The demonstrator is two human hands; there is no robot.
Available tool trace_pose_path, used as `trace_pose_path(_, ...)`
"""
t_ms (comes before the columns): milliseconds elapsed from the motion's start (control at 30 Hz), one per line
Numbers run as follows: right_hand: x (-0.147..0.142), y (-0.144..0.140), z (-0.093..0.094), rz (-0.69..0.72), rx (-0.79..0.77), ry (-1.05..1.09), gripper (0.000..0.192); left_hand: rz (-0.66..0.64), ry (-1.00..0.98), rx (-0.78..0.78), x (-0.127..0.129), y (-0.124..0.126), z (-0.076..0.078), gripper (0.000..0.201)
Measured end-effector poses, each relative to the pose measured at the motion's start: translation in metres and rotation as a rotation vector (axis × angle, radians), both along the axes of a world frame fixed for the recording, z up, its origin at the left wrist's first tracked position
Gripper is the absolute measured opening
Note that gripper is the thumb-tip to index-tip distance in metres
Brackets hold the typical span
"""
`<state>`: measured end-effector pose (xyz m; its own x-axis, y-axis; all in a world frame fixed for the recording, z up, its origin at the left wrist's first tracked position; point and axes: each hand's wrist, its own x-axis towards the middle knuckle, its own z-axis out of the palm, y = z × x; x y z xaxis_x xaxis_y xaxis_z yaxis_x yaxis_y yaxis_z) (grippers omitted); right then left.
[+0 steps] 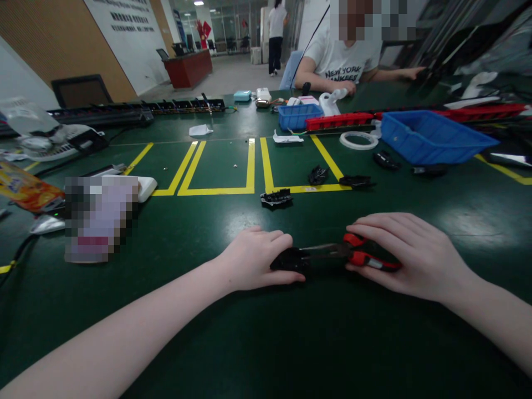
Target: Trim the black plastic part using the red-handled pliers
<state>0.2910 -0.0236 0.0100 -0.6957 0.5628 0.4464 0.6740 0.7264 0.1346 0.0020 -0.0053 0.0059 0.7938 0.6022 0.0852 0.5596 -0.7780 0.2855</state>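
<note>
Low over the green table (pixel 199 327), my left hand (pixel 260 257) is closed round a small black plastic part (pixel 291 259), which shows between thumb and fingers. My right hand (pixel 409 255) grips the red and black handles of long-nose pliers (pixel 332 251). The pliers' metal jaws point left and meet the right end of the black part; whether they pinch it I cannot tell. Beyond my hands lies a black plastic piece with a pale edge (pixel 276 198). Two more dark pieces, a crumpled-looking one (pixel 318 175) and a flat one (pixel 356 182), rest by the yellow tape.
A large blue bin (pixel 434 136) and a smaller blue bin (pixel 299 116) stand at the back right, near a white tape roll (pixel 358 140). Left lie a blurred phone (pixel 103 221) and an orange snack packet (pixel 27 187). Across the table sits a person (pixel 341 66).
</note>
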Motion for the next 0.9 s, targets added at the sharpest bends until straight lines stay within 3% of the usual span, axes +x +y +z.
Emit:
trace_pose_path(167, -0.002, 0.001, -0.004, -0.052, -0.033, 0.037, 0.044, -0.016, 0.003, 0.064, -0.001, -0.002, -0.001, 0.046)
trace_pose_path(533, -0.005, 0.005, -0.01, -0.056, -0.111, 0.098, 0.044, -0.008, -0.087, -0.01, -0.006, -0.002, 0.001, 0.046)
trace_pose_path(733, -0.008, 0.007, -0.007, -0.162, -0.256, 0.157, 0.04, 0.032, -0.062, -0.04, -0.009, -0.007, 0.003, 0.046)
trace_pose_path(833, -0.009, 0.008, -0.007, -0.231, -0.314, 0.181, 0.04, 0.051, -0.037, 0.006, -0.011, -0.009, 0.017, 0.059)
trace_pose_path(900, -0.009, 0.009, -0.007, -0.258, -0.339, 0.203, 0.037, 0.031, -0.045, 0.081, -0.007, -0.02, 0.036, 0.053)
